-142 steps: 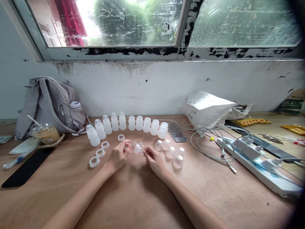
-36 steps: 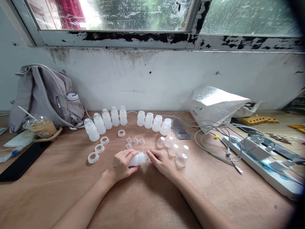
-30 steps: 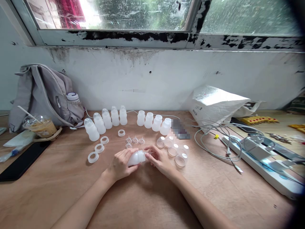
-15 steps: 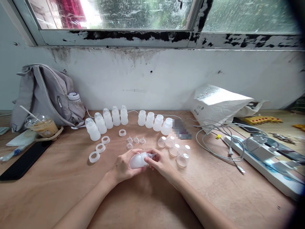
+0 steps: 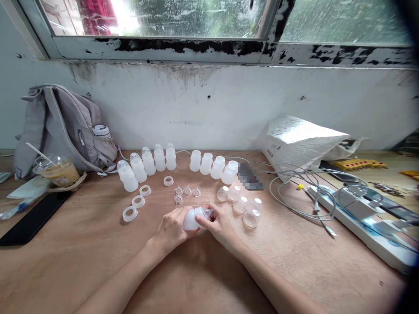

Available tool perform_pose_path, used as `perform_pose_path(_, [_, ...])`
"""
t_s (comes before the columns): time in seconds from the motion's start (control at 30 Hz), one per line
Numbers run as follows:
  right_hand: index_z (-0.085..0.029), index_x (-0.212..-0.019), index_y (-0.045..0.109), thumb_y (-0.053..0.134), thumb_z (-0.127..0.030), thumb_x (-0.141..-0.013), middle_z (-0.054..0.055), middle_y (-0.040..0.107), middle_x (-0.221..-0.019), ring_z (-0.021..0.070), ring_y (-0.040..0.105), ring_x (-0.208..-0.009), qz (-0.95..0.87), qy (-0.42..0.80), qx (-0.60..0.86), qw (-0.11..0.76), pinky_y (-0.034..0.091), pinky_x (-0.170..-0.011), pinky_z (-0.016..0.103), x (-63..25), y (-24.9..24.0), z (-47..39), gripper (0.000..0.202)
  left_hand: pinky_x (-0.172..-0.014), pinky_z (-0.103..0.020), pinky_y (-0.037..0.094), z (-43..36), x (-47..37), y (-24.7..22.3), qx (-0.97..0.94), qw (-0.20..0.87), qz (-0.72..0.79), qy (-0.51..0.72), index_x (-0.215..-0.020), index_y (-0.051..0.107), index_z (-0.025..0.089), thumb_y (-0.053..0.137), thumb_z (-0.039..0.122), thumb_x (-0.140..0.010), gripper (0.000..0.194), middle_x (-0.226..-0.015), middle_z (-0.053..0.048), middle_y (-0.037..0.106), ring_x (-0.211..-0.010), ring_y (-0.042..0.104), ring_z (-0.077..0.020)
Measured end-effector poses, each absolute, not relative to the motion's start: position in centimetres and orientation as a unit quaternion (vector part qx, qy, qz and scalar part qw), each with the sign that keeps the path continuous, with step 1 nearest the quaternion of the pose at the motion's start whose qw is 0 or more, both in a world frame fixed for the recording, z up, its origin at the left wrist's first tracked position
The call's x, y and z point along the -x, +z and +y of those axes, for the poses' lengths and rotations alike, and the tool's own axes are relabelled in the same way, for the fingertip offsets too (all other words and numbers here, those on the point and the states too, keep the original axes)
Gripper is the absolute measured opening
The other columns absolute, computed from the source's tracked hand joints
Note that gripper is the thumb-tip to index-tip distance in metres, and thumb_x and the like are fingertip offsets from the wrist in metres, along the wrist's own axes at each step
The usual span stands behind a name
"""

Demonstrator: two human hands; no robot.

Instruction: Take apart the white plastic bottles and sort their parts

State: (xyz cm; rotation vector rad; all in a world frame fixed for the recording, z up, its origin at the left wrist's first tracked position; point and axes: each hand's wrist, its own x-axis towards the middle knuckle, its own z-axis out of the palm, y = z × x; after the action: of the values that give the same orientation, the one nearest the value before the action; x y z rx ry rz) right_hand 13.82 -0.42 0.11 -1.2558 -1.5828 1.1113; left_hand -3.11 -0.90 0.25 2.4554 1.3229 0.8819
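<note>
A frosted white baby bottle (image 5: 190, 221) lies tilted on its side between my hands, its neck toward the right. My left hand (image 5: 172, 226) is wrapped round the bottle's body. At the neck, my right hand (image 5: 218, 223) grips the collar and the clear teat (image 5: 209, 212), its thumb pressed on the collar area. Several loose teats (image 5: 187, 190) stand just beyond my hands. White collar rings (image 5: 138, 201) lie to the left, and clear dome caps (image 5: 251, 219) sit to the right.
Several capped bottles (image 5: 148, 161) stand at the back left, and several uncapped bottles (image 5: 206, 163) at the back centre. A black phone (image 5: 34, 218), an iced drink (image 5: 60, 172) and a backpack (image 5: 62, 126) are left. Cables (image 5: 294, 205), a power strip (image 5: 363, 226) and a white bag (image 5: 297, 139) are right.
The bottle has shifted slightly right and turned a little more upright. My right fingers have moved further round the neck, and my left hand has moved right with the bottle.
</note>
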Motion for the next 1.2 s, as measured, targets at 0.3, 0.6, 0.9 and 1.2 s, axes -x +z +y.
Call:
perform_pose_path(0.3, [-0.019, -0.062, 0.044, 0.063, -0.043, -0.067, -0.006, 0.037, -0.051, 0.0074, 0.034, -0.046, -0.599, 0.426, 0.513, 0.443, 0.024, -0.041, 0.021, -13.5, 0.1, -0.3, 0.032, -0.067, -0.031, 0.05, -1.0, 2.5, -0.4, -0.834, 0.047, 0.45, 0.315, -0.104, 0.048, 0.017, 0.05, 0.044, -0.079, 0.038, -0.09, -0.007, 0.065, -0.08, 0.062, -0.021])
perform_pose_path(0.6, [-0.02, -0.104, 0.051, 0.052, -0.045, -0.078, 0.0, 0.055, -0.07, 0.0106, 0.049, -0.052, -0.639, 0.489, 0.428, 0.412, 0.039, -0.044, 0.022, -14.9, 0.8, 0.3, 0.035, -0.062, -0.03, 0.049, -0.6, 2.9, 0.0, -0.806, 0.08, 0.49, 0.322, -0.103, 0.047, 0.02, 0.055, 0.046, -0.074, 0.04, -0.09, -0.005, 0.064, -0.079, 0.062, -0.0207])
perform_pose_path(0.9, [-0.022, -0.13, 0.032, 0.051, -0.029, -0.076, 0.014, 0.045, -0.121, 0.0192, 0.056, -0.073, -0.645, 0.136, 0.588, 0.469, 0.046, -0.074, 0.042, -17.2, -0.7, 2.8, 0.058, -0.062, -0.03, 0.049, -0.4, 3.5, 0.1, -0.795, 0.089, 0.498, 0.335, -0.102, 0.048, 0.021, 0.059, 0.045, -0.07, 0.042, -0.087, -0.004, 0.064, -0.076, 0.062, -0.0207])
perform_pose_path(1.2, [-0.018, -0.107, 0.053, 0.053, -0.032, -0.074, 0.01, 0.053, -0.099, 0.0185, 0.056, -0.067, -0.615, 0.185, 0.631, 0.435, 0.047, -0.069, 0.039, -17.4, -1.0, 2.8, 0.036, -0.062, -0.029, 0.05, -0.3, 3.6, 0.0, -0.805, 0.102, 0.482, 0.331, -0.102, 0.05, 0.022, 0.061, 0.044, -0.068, 0.042, -0.091, -0.003, 0.061, -0.077, 0.061, -0.0194])
